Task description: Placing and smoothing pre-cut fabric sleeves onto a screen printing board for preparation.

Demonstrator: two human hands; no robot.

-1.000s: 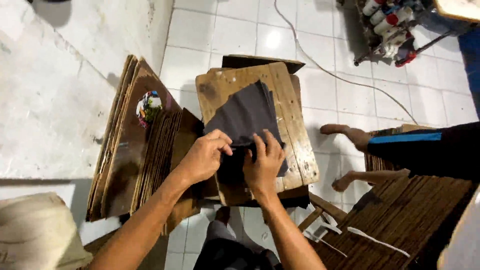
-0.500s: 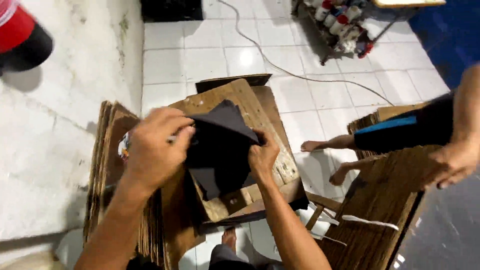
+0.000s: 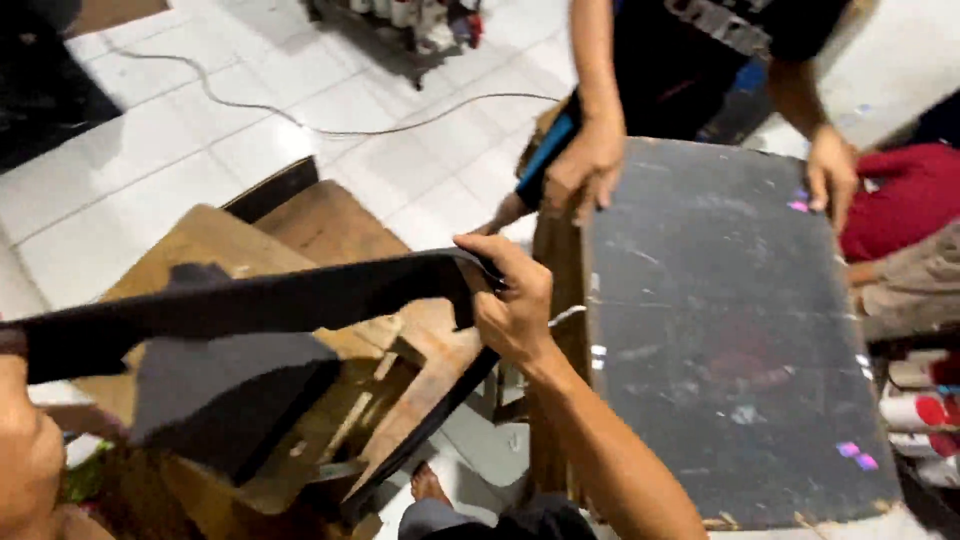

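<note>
Two hands: both of the person's own carry one dark sheet (image 3: 270, 300), lifted edge-on toward the camera.
Left hand (image 3: 25, 450): at the lower left edge, mostly cut off; it meets the sheet's left end, but how its grip closes cannot be told.
Sheet's long axis: runs left to right, rising slightly toward the right end.
Sheet's facing: seen nearly on edge, so it reads as a thin black band; the broad face tilts away.
Sheet's material: matte black, flat, thin and a little flexible, with a soft sag along its length.
Wooden desk (image 3: 300, 250): below the sheet, a worn brown board top on a rough frame, with a darker sheet piece (image 3: 220, 390) lying on it.
Sheet and grip: the sheet stretches out leftward from the right hand, held above the desk and clear of it.
Right hand (image 3: 510, 305): grip closed on the sheet's right end, fingers curled over the top edge, thumb beneath.
Large board (image 3: 730, 330): to the right, a dark grey slab, scuffed, chalky and flecked with bits of coloured paper.
Another person's hands (image 3: 585, 170): holding the far edge of that board at its two corners.
Floor (image 3: 200, 120): white glossy tiles, with a thin cable (image 3: 300, 120) trailing across.
</note>
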